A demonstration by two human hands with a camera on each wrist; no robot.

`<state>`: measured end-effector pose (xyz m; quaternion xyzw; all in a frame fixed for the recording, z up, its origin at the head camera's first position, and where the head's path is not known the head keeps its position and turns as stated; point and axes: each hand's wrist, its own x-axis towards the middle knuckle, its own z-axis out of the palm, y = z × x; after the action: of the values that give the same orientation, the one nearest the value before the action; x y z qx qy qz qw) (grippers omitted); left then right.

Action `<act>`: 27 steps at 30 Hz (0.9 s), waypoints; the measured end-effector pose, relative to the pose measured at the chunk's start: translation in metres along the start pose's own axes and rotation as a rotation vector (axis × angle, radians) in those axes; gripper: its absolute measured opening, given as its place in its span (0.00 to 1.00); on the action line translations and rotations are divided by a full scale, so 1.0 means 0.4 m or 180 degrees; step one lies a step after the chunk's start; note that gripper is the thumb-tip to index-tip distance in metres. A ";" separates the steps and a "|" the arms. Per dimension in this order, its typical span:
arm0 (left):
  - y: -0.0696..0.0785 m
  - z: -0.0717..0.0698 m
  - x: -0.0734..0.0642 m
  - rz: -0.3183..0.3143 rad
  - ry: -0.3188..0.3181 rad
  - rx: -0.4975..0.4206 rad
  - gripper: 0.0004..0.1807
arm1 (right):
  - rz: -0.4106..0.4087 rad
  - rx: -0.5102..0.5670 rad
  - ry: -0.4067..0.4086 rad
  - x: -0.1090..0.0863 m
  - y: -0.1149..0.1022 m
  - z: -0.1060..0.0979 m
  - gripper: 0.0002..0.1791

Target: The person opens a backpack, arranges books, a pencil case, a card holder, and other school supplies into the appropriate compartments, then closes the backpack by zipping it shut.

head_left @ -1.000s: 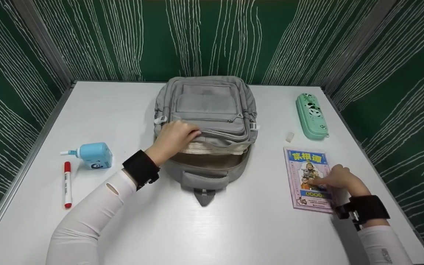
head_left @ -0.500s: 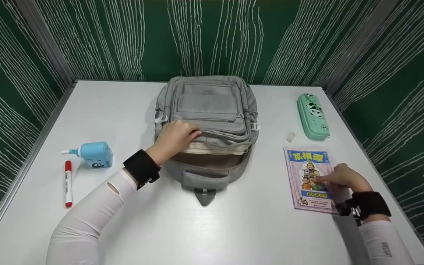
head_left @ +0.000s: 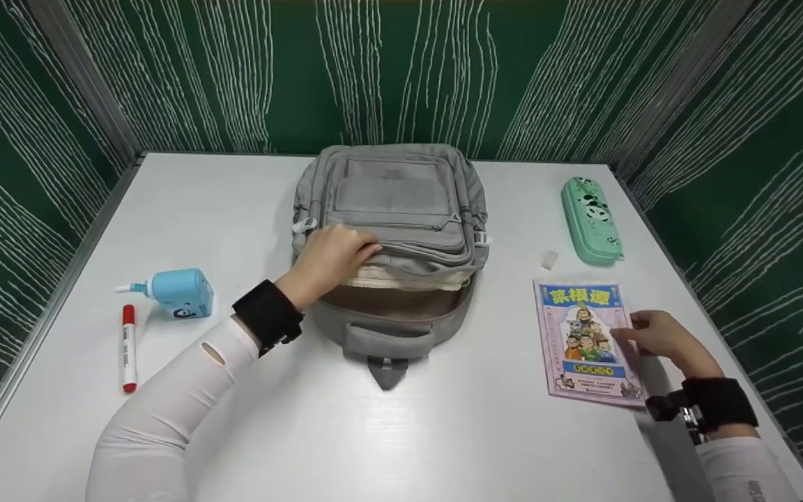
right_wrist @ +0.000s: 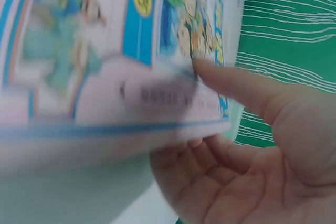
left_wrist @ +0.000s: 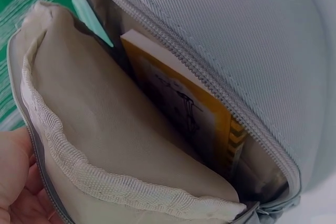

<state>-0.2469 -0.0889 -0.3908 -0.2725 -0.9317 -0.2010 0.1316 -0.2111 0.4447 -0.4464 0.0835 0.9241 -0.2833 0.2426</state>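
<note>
A grey backpack [head_left: 394,192] lies on the white table, its main compartment unzipped and gaping towards me. My left hand [head_left: 335,258] grips the edge of its front flap and holds the opening apart. Inside, the left wrist view shows a book with a yellow-edged cover [left_wrist: 178,95]. At the right, a pink book [head_left: 586,341] with cartoon figures and a blue title band is pinched at its right edge by my right hand [head_left: 663,341]. The right wrist view has the thumb on the cover and the curled fingers under the book.
Behind the pink book are a small whitish eraser-like block [head_left: 549,260] and a mint green panda pencil case [head_left: 592,219]. To the left lie a light blue bottle [head_left: 182,293] with a nozzle and a red-capped marker [head_left: 129,348]. Green patterned walls [head_left: 429,77] enclose the table.
My right thumb has slid from the middle of the pink book's cover to its right edge, and the book has shifted slightly left. My left hand keeps its hold on the flap.
</note>
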 end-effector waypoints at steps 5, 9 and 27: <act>0.002 -0.009 0.005 0.0002 -0.0006 -0.0018 0.12 | -0.0227 0.0292 -0.0050 -0.022 -0.008 -0.003 0.43; 0.003 -0.015 0.012 -0.0006 -0.0017 0.0018 0.13 | -0.0485 0.0591 -0.0042 -0.041 -0.035 0.002 0.46; 0.011 -0.034 0.033 -0.0021 0.0021 0.0093 0.14 | -0.1106 0.1948 -0.0490 -0.083 -0.210 0.099 0.34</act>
<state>-0.2536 -0.0855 -0.3729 -0.2667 -0.9350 -0.1887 0.1379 -0.1908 0.3524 -0.4181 -0.0276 0.7758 -0.5894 0.2235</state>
